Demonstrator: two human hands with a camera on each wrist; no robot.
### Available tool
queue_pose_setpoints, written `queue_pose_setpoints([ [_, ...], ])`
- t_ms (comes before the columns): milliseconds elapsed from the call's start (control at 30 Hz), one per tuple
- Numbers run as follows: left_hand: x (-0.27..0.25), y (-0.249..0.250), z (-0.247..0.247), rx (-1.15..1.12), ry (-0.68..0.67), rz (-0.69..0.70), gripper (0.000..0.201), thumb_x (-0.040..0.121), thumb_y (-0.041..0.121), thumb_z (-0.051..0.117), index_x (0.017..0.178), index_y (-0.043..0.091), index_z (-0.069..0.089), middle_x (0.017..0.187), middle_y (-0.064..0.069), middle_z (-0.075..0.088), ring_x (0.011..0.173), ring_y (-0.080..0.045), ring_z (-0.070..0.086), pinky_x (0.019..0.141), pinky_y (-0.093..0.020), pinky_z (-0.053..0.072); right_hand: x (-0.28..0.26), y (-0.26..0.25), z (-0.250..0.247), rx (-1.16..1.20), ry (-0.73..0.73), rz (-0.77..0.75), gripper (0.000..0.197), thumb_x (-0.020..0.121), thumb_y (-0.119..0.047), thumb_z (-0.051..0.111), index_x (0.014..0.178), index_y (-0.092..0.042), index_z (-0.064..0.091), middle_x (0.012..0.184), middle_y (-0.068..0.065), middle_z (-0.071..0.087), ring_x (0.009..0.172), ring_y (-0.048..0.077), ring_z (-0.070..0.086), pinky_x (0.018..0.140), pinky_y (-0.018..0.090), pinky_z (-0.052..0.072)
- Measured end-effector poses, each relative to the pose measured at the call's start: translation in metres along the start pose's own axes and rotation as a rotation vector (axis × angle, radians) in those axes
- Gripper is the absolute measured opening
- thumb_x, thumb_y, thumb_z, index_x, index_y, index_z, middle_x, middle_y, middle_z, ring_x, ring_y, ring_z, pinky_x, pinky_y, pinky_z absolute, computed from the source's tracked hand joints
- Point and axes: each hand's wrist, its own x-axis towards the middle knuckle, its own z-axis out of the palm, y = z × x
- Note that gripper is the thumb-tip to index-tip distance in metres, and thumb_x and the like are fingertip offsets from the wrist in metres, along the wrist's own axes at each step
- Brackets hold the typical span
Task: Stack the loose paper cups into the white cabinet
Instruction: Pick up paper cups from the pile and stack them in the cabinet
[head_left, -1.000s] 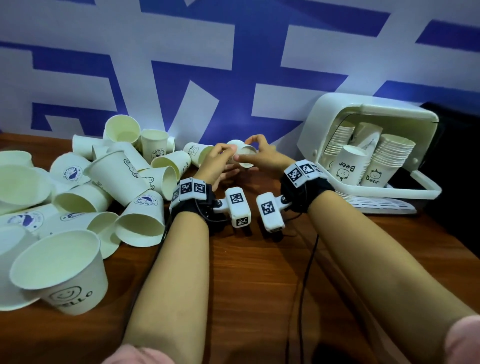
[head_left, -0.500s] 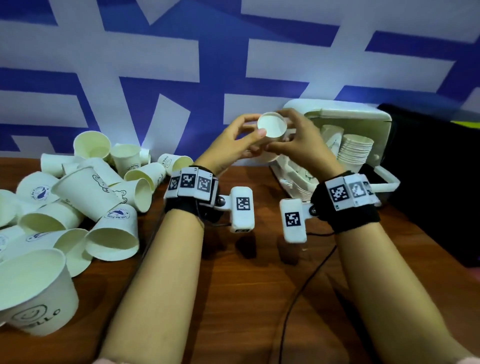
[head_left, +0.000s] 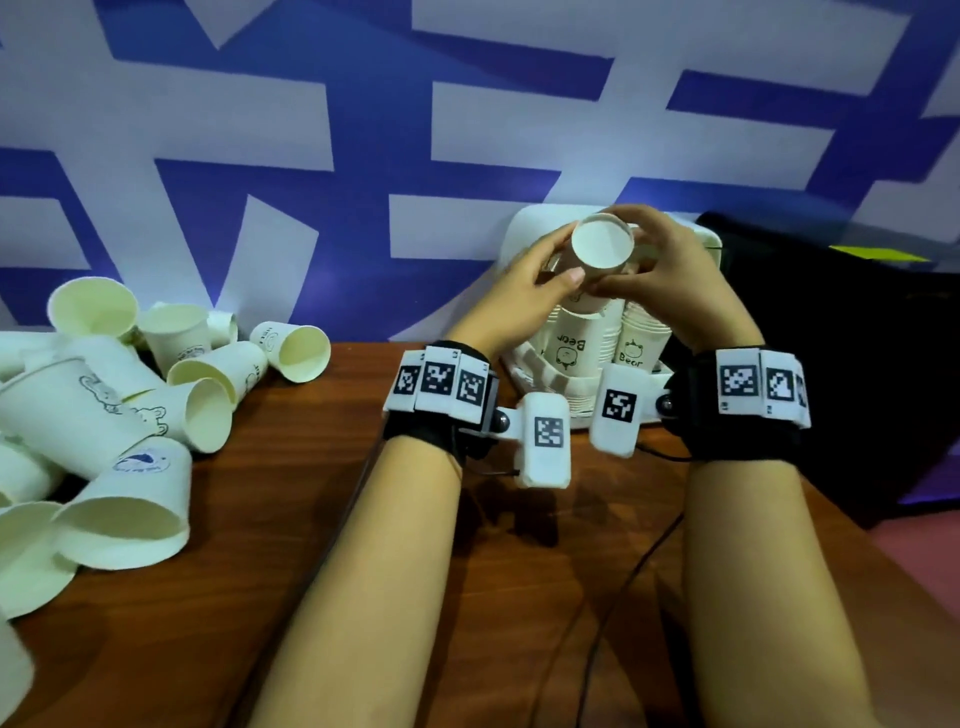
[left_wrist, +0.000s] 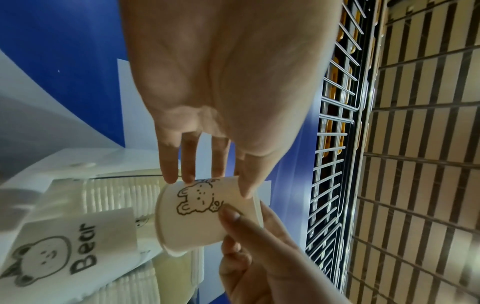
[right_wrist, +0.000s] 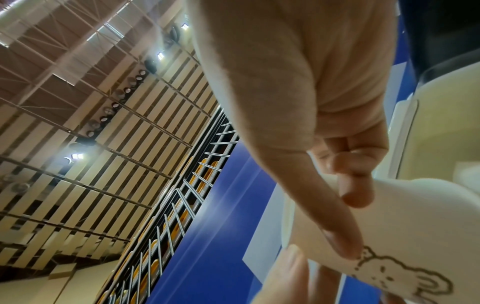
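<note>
Both hands hold one white paper cup (head_left: 602, 245) with a bear drawing (left_wrist: 200, 214) (right_wrist: 389, 230), its base turned toward me, mouth toward the cabinet. My left hand (head_left: 524, 291) pinches it from the left with fingers and thumb. My right hand (head_left: 660, 270) grips it from the right. The cup hangs in front of the white cabinet (head_left: 524, 234), just above stacks of cups marked "Bear" (head_left: 571, 343) standing inside. A heap of loose paper cups (head_left: 156, 395) lies on the table at the left.
The wooden table (head_left: 509, 597) runs under both forearms, with a black cable (head_left: 613, 597) trailing across it. A blue and white wall stands close behind. A black object (head_left: 857, 374) sits right of the cabinet.
Both hands carried the cup up from the table and rightward to the cabinet's opening. The view followed to the right, so the loose cups now lie farther left.
</note>
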Motion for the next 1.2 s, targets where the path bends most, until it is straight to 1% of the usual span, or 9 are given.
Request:
queue_pose_setpoints([
  [100,0.003,-0.005,0.006,0.093,0.005,-0.001,0.055,0.099,0.023,0.049,0.150,0.030,0.029,0.151,-0.003,0.032,0.138,-0.018,0.033,0.112,-0.033,0.032,0.002,0.009,-0.001,-0.059,-0.001,0.009,0.063,0.067,-0.008,0.085,0.123,-0.022,0.058,0.114,-0.009,0.063,0.113,0.013,0.058,0.094,0.039,0.052],
  [200,0.003,-0.007,0.009,0.078,-0.042,-0.004,0.060,0.096,0.030,0.049,0.150,0.033,0.025,0.152,-0.002,0.031,0.140,-0.017,0.030,0.113,-0.044,0.033,0.007,0.019,0.002,-0.071,0.009,0.050,0.065,0.067,-0.016,0.086,0.124,-0.026,0.057,0.120,-0.005,0.063,0.114,0.015,0.058,0.094,0.042,0.052],
  [300,-0.001,-0.008,0.015,0.049,-0.054,-0.036,0.065,0.094,0.031,0.050,0.152,0.030,0.021,0.155,-0.001,0.028,0.141,-0.016,0.029,0.114,-0.044,0.032,0.010,0.028,0.007,-0.056,0.028,0.093,0.064,0.068,-0.015,0.084,0.125,-0.025,0.056,0.120,-0.004,0.063,0.112,0.014,0.057,0.093,0.040,0.053],
  [400,-0.003,-0.014,0.022,0.043,-0.050,-0.097,0.063,0.099,0.024,0.048,0.153,0.028,0.014,0.157,0.000,0.024,0.142,-0.017,0.028,0.114,-0.031,0.027,0.010,0.035,0.012,-0.043,0.028,0.118,0.061,0.072,-0.009,0.080,0.127,-0.020,0.057,0.118,-0.003,0.062,0.110,0.013,0.057,0.081,0.028,0.056],
  [500,-0.004,-0.020,0.027,0.053,-0.061,-0.141,0.063,0.101,0.020,0.045,0.153,0.027,0.010,0.157,0.000,0.024,0.141,-0.017,0.027,0.103,-0.022,0.026,0.010,0.045,0.020,0.018,-0.007,0.182,0.060,0.075,-0.001,0.076,0.129,-0.016,0.056,0.117,0.007,0.062,0.099,0.019,0.059,0.059,0.015,0.052],
  [667,-0.007,-0.023,0.032,0.055,-0.074,-0.190,0.065,0.101,0.021,0.046,0.154,0.026,0.008,0.159,-0.002,0.019,0.143,-0.019,0.024,0.109,-0.029,0.027,0.011,0.055,0.030,0.102,-0.004,0.239,0.062,0.077,-0.001,0.076,0.132,-0.015,0.053,0.117,0.009,0.062,0.097,0.019,0.062,0.063,0.021,0.054],
  [833,-0.008,-0.027,0.037,0.129,-0.137,-0.261,0.064,0.100,0.028,0.046,0.154,0.023,0.012,0.157,-0.005,0.026,0.142,-0.022,0.029,0.116,-0.041,0.027,0.015,0.070,0.031,0.031,-0.077,0.377,0.055,0.080,-0.014,0.078,0.128,-0.010,0.053,0.094,0.009,0.067,0.063,0.011,0.064,0.055,0.020,0.048],
  [1000,-0.009,-0.032,0.033,0.307,-0.190,-0.301,0.062,0.101,0.028,0.043,0.154,0.020,0.012,0.157,-0.007,0.025,0.141,-0.023,0.030,0.110,-0.032,0.027,0.009,0.079,0.039,-0.035,-0.168,0.449,0.053,0.084,-0.019,0.075,0.130,-0.010,0.051,0.076,0.003,0.064,0.059,0.010,0.060,0.046,0.016,0.043],
  [1200,-0.010,-0.031,0.028,0.324,-0.230,-0.303,0.060,0.101,0.027,0.043,0.153,0.021,0.012,0.156,-0.008,0.027,0.141,-0.025,0.030,0.110,-0.036,0.029,0.007,0.078,0.041,-0.060,-0.185,0.457,0.057,0.085,-0.023,0.073,0.135,-0.014,0.047,0.073,0.001,0.062,0.056,0.009,0.058,0.047,0.016,0.043],
])
